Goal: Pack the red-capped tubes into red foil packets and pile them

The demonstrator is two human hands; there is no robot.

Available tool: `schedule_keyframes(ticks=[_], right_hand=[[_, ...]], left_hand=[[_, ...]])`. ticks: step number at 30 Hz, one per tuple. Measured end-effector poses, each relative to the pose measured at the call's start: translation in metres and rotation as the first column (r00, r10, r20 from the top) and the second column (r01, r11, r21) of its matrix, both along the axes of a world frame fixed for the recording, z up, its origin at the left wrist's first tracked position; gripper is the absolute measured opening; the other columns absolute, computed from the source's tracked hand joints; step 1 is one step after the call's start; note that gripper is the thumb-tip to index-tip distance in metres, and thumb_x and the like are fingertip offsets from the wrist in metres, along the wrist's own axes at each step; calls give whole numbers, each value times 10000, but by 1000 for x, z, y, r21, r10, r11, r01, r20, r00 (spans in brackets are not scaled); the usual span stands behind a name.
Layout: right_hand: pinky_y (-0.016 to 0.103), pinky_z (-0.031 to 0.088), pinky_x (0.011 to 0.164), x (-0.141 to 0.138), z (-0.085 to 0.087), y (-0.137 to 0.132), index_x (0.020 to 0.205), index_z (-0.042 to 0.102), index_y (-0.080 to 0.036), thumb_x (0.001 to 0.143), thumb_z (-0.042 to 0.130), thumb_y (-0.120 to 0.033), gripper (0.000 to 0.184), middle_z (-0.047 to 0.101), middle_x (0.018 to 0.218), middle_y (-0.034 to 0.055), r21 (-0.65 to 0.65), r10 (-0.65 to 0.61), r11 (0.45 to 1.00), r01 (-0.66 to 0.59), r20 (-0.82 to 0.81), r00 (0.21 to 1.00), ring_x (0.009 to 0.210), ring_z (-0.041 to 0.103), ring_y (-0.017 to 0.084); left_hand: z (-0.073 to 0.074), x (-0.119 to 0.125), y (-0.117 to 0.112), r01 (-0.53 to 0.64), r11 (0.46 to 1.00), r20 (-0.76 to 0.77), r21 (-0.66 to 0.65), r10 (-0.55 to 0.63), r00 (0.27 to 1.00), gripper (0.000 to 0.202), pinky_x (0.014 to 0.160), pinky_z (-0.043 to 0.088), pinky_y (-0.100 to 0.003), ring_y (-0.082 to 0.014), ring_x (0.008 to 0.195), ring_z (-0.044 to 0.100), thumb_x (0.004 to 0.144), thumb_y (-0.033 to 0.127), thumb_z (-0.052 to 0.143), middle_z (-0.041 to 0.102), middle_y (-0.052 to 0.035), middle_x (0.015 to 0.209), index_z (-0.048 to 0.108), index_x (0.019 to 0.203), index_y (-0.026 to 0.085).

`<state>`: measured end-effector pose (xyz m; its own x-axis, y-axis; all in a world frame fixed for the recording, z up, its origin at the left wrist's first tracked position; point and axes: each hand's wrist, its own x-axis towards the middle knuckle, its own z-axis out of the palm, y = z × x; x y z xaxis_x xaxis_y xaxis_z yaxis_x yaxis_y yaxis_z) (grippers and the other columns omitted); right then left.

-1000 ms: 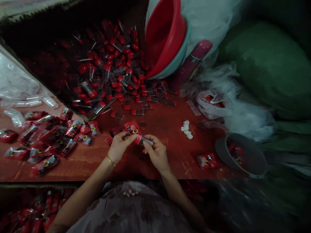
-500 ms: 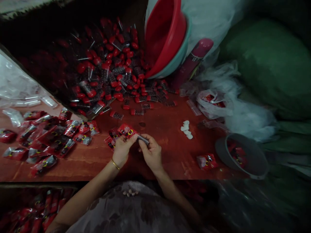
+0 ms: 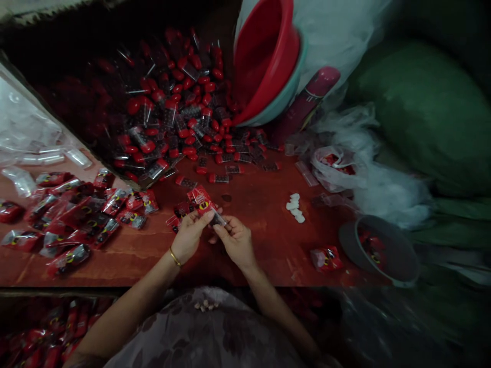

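Observation:
Between both hands is a small plastic packet (image 3: 202, 199) with a red printed top and a clear, greyish lower end. My left hand (image 3: 189, 234) pinches its left edge, thumb on top, and wears a gold bangle (image 3: 175, 256) at the wrist. The fingers of my right hand (image 3: 237, 242) are closed on the packet's clear lower end. What lies inside that end is too dark to make out. Just behind my left hand, a few more red packets (image 3: 181, 210) lie on the reddish table (image 3: 264, 255).
A carton (image 3: 57, 128) on its side spills many red-capped clear containers (image 3: 187, 112). Filled packets (image 3: 76, 217) are heaped at left. Toward the right are a red basin (image 3: 264, 61), spray can (image 3: 310, 97), white pieces (image 3: 295, 208), a packet (image 3: 326, 258) and a grey bucket (image 3: 351, 250).
The packet has turned to a steeper angle, and more of its clear lower end shows between my hands. My hands have shifted slightly; both still hold it.

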<state>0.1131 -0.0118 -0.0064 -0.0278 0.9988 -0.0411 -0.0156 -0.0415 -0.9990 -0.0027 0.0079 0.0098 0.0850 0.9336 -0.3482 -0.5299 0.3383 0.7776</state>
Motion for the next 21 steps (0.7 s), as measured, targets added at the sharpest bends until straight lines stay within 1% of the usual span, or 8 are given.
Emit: schedule_keyframes(ticks=[5,7,10,13,15,17,19,21], right_hand=[[224,480,463,-7,3,1,759,512,-205,743,633,-424,251,628,554,-43,-54,12,998,-17,-89,996,429,596,115],[224,463,446,-7,0,4,703,482,-210,724,646,-452,293,608,516,-45,-86,22,996,-29,-85,996,418,578,118],[219,422,433,-3,-7,10,618,458,-209,679,670,-498,364,569,498,-41,-25,-9,1000,11,72,997,424,532,111],[230,406,477,0,-11,20,620,478,-208,579,739,-516,406,529,536,-41,215,-153,974,77,367,918,486,495,113],[259,433,544,-1,-9,30,673,506,-207,525,764,-535,443,554,608,-20,352,-203,936,18,497,844,557,516,136],[296,465,634,-4,-6,44,724,536,-202,529,747,-573,469,595,685,13,425,-172,899,-104,562,809,637,554,166],[331,475,752,-6,-3,63,823,579,-190,580,702,-605,497,641,830,66,453,-101,856,-250,621,778,790,593,210],[380,436,888,-5,-4,85,1020,587,-167,688,626,-593,542,621,1091,130,431,-67,828,-359,711,700,1030,556,259]], left_hand=[[-4,0,-6,60,998,-3,-25,-60,998,384,402,303,-195,-58,426,414,596,513,729,549,27,500,632,605,142],[-8,1,-9,98,995,15,-29,-97,995,407,410,294,-195,-43,406,380,602,512,726,494,44,459,583,529,138],[-13,-3,-10,115,991,67,-63,-111,992,364,523,388,-208,-66,494,470,581,458,762,547,30,515,590,539,140],[-15,-13,-13,154,981,131,-117,-139,982,286,706,443,-247,-107,640,563,597,391,771,639,-6,640,644,634,137],[-15,-21,-15,244,954,197,-172,-210,958,303,797,448,-296,-144,710,607,637,417,737,679,-37,712,673,724,134],[-14,-31,-16,302,929,237,-215,-251,939,362,853,446,-338,-186,770,644,664,451,707,706,-73,772,685,816,123],[-9,-43,-12,248,939,223,-238,-196,955,349,869,453,-352,-213,808,665,698,432,684,719,-102,804,682,837,112],[-4,-60,-5,76,967,178,-243,-33,983,271,850,474,-348,-216,810,677,762,378,633,723,-105,803,673,818,117]])
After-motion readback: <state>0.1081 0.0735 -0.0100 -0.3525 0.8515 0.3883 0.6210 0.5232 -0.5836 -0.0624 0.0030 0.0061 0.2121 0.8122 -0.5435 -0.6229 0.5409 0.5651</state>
